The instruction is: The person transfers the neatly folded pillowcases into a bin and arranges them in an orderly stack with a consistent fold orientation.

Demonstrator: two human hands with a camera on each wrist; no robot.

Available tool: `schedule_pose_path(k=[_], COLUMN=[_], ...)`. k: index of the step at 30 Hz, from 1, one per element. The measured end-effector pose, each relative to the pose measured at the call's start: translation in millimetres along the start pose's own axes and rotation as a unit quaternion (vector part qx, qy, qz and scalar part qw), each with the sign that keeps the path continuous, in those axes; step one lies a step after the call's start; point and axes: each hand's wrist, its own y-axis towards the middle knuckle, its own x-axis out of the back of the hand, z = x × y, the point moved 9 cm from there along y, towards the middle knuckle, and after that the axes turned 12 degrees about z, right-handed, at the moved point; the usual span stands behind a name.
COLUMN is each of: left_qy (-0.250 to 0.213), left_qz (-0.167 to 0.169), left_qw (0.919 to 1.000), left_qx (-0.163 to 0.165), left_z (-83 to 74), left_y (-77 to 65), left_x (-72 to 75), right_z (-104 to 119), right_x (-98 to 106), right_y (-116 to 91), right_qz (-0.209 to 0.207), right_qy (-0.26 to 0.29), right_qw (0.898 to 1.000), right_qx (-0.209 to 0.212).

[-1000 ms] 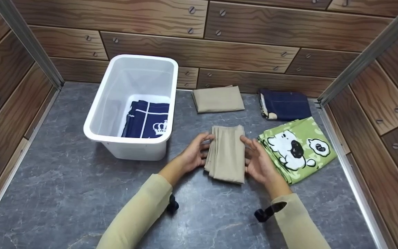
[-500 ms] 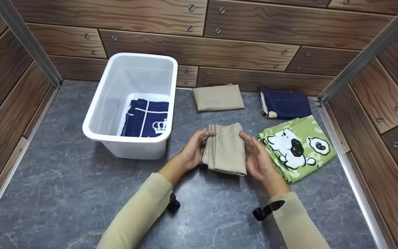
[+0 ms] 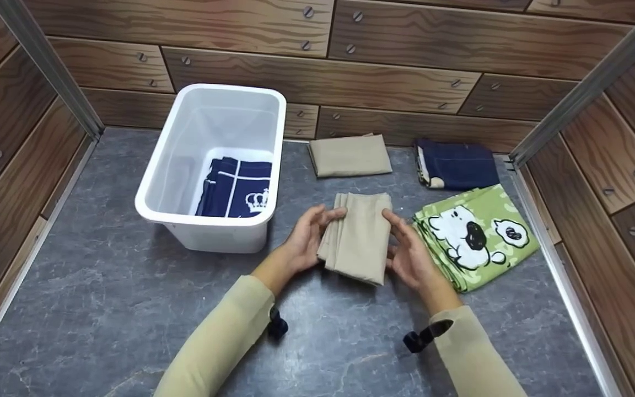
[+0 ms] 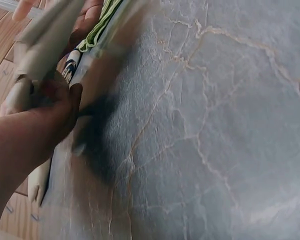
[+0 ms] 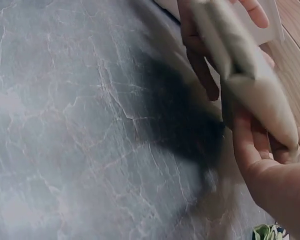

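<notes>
Raised off the grey floor (image 3: 328,347) within the past second, a folded tan cloth (image 3: 362,237) sits between my left hand (image 3: 303,241) and right hand (image 3: 414,258), both gripping its long sides, between white bin (image 3: 202,220) and green cloth (image 3: 483,242). The fold appears to hold as one bundle. Its long axis runs from me toward the back wall (image 3: 400,91), near end angled slightly left.

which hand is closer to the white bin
Left: the left hand is off the near right corner of the white bin; the right hand is farther, across the held beige cloth.
</notes>
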Motion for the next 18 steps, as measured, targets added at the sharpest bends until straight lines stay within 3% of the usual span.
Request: schedule_pose_path(k=[5,10,18], left_qy=[-0.032,-0.041,-0.03], left_qz=[0.015,0.028,0.072], left_qw=[0.9994,0.9987,0.9952], left_qx=[0.004,0.012,0.059], left_z=[2.6,6.4,15.7], left_y=[-1.3,-1.6,-2.8], left_x=[-2.5,-6.1,-14.8], right_z=[0.6,7.2,14.8], right_x=[-1.5,-2.0,-1.2], right_y=[0.0,0.5,0.4], right_qz=[0.004,0.001,-0.011], right_qy=[0.029,0.083,0.113], right_qw=[0.999,0.994,0.989], right_qx=[0.02,0.066,0.098])
